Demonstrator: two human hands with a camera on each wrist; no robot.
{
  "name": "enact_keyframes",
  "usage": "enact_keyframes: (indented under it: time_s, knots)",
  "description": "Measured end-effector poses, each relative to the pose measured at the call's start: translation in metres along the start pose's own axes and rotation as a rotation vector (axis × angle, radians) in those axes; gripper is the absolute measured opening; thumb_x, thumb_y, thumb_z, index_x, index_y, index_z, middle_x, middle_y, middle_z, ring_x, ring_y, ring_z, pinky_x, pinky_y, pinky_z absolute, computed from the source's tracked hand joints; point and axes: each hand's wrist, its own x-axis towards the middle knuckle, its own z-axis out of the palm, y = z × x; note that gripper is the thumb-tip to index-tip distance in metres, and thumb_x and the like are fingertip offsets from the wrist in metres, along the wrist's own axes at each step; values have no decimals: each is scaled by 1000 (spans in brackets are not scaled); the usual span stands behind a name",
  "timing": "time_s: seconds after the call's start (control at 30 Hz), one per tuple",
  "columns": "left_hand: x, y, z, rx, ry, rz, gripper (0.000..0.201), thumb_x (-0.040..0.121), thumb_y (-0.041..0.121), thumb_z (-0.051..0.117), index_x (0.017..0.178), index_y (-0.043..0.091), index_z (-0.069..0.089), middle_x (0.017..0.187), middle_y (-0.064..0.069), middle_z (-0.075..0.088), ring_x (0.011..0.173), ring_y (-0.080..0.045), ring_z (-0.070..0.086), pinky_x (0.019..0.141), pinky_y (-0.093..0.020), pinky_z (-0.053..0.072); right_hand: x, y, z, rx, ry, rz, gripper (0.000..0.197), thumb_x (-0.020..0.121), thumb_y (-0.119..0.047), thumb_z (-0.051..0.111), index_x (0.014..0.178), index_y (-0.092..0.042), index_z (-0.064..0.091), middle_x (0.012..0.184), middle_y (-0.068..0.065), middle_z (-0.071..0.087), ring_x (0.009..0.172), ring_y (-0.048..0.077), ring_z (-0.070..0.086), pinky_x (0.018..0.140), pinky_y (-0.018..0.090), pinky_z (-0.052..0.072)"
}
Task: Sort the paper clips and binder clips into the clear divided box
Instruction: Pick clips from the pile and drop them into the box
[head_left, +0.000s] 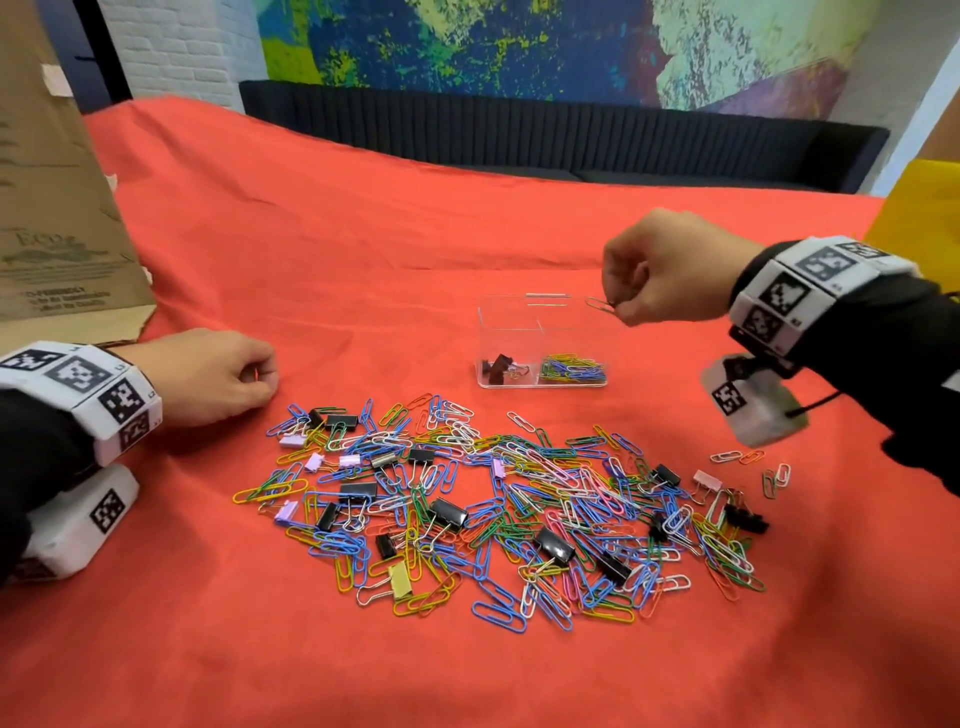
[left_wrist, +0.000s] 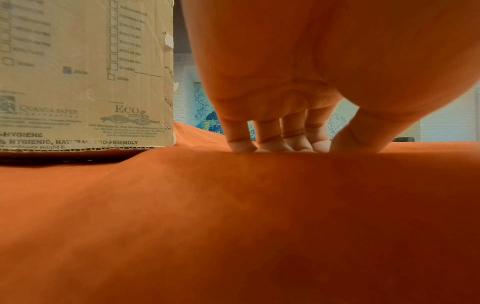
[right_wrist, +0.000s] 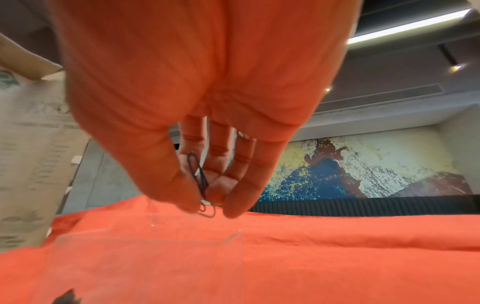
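The right hand (head_left: 670, 267) pinches paper clips (head_left: 600, 305) over the clear box's (head_left: 540, 343) right edge; the left hand (head_left: 208, 376) rests loosely curled, empty, on the red cloth (head_left: 363, 234).

A red-orange cloth (head_left: 363, 249) covers the bench; multicoloured paper clips (head_left: 519, 499) mix with black and lilac binder clips (head_left: 449, 512); checkered wristbands (head_left: 800, 291).
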Motion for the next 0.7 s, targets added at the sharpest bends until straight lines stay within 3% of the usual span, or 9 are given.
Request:
enact_keyframes:
  time_s: [0.1, 0.2, 0.33, 0.43, 0.53, 0.6, 0.7]
  knots:
    - [0, 0, 0, -6, -2, -2, 12, 89, 29, 57, 78, 24, 58, 72, 9, 64, 69, -13, 58, 73, -28, 46, 7, -4, 9, 12, 18, -20, 18, 70, -9, 74, 74, -25, 68, 70, -13, 67, 72, 16, 68, 72, 28, 52]
    - [0, 1, 0, 6, 2, -1, 12, 89, 29, 57, 78, 24, 58, 73, 9, 64, 69, -13, 58, 73, -28, 46, 5, 0, 12, 78, 61, -25, 19, 72, -6, 76, 79, -23, 71, 75, -14, 70, 66, 8, 69, 64, 20, 48]
    - [-1, 2, 0, 8, 4, -4, 12, 89, 29, 57, 78, 24, 58, 72, 10, 64, 67, -11, 58, 72, -28, 45, -14, 15, 2, 50, 86, -31, 15, 71, -10, 76, 73, -25, 73, 67, -13, 70, 64, 7, 67, 70, 22, 47]
    - [-2, 4, -1, 4, 7, -10, 12, 89, 29, 58, 78, 24, 58, 72, 8, 65, 67, -10, 58, 72, -28, 46, -39, 30, -2, 4, -241, -8, 29, 67, -9, 79, 74, -36, 71, 69, -20, 71, 64, 0, 67, 62, 18, 47]
    - [-2, 4, 0, -5, 11, -13, 12, 89, 28, 59, 78, 24, 59, 71, 8, 65, 68, -11, 59, 70, -27, 44, -71, 47, 9, -14, -646, 22, 54, 61, -7, 85, 93, -44, 65, 95, -17, 70, 74, 5, 71, 57, 11, 48]
    - [-2, 4, 0, -18, 12, -14, 11, 89, 27, 59, 78, 23, 60, 71, 8, 65, 67, -12, 59, 68, -26, 43, -90, 57, 18, -72, -708, 5, 64, 53, -22, 87, 102, -51, 59, 106, -20, 63, 80, 6, 69, 66, 18, 54]
    - [-2, 4, 1, -21, 13, -17, 12, 89, 26, 60, 77, 23, 60, 70, 7, 66, 67, -15, 60, 68, -28, 45, -107, 67, 20, -100, -642, -11, 59, 51, -34, 79, 102, -53, 56, 105, -23, 56, 80, 3, 65, 77, 31, 55]
